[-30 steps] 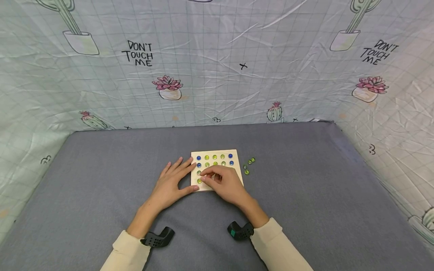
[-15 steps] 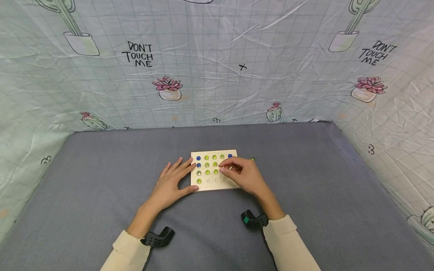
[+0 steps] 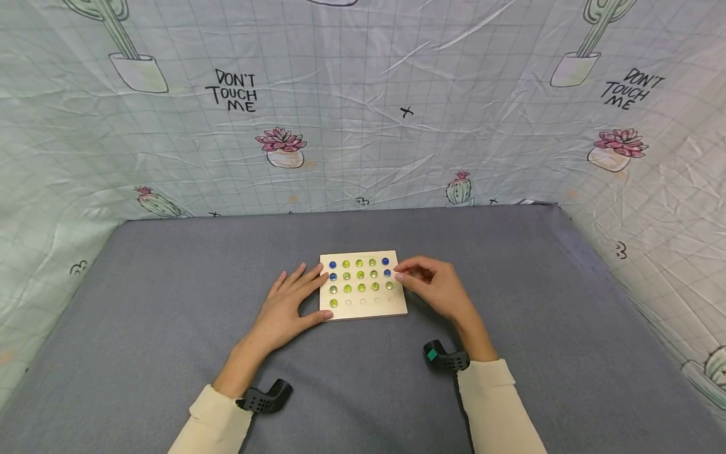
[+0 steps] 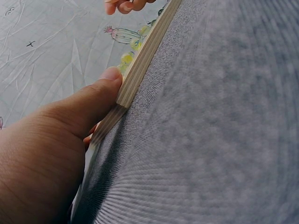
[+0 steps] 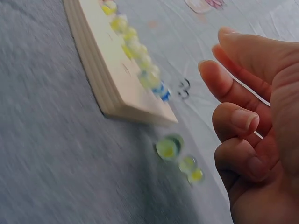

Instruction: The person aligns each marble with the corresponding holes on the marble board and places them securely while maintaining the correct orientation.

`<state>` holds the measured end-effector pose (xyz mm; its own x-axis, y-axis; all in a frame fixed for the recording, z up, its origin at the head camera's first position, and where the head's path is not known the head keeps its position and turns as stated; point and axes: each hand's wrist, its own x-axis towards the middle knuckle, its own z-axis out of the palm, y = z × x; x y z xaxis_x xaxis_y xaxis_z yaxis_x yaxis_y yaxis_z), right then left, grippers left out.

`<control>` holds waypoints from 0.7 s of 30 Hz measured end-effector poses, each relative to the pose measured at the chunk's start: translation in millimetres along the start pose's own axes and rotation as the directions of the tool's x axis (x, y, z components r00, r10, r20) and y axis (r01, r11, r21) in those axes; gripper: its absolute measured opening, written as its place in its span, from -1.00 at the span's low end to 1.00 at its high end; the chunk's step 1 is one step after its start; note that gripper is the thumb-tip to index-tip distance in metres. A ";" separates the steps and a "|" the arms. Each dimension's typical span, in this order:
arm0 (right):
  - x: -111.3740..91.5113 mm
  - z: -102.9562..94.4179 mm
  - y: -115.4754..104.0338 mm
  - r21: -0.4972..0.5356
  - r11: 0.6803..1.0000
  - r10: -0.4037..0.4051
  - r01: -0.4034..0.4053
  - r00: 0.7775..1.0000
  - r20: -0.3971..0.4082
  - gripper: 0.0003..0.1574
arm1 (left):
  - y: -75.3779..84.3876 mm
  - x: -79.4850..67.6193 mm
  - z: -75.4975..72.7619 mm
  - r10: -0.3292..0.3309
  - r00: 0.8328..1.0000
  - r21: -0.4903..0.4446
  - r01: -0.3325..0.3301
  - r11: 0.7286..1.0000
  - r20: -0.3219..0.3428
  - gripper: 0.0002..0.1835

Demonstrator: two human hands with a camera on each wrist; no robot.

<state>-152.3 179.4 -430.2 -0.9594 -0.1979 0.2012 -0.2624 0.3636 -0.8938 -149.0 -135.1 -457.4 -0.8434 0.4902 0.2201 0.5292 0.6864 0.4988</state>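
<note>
A pale wooden board (image 3: 363, 310) holds rows of glass marbles in shallow hollows. A blue marble (image 3: 333, 265) sits at the top left corner, and more blue ones stand at the ends of the two far rows. Between and below are yellow-green marbles (image 3: 362, 287). The nearest row has one marble (image 3: 333, 303) at its left end, then bare hollows. My left hand (image 3: 292, 306) rests on the board's left edge, fingers spread, thumb on the near corner. My right hand (image 3: 437, 287) hovers off the right edge, fingers loosely bent, thumb apart, nothing between them.
Several loose marbles (image 5: 168, 148) lie on the grey cloth (image 3: 510, 302) just right of the board, mostly hidden by my right hand in the head view. A printed fabric backdrop (image 3: 363, 126) rises behind the table and along both sides.
My right hand has moved from over the board's left part to beyond its right edge, uncovering the third row and the bare hollows. My left hand has stayed put.
</note>
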 end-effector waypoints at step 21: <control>-8.0 -29.4 22.4 -0.060 0.994 0.090 -0.086 0.994 0.062 -0.75 | -2.1 -0.1 1.3 0.009 1.000 -0.004 -0.010 1.000 -0.005 -0.18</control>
<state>-153.5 215.9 -440.1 -0.9707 -0.2207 0.0949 -0.1847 0.4336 -0.8820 -149.9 -135.9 -459.5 -0.8387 0.4942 0.2286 0.5368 0.6798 0.4997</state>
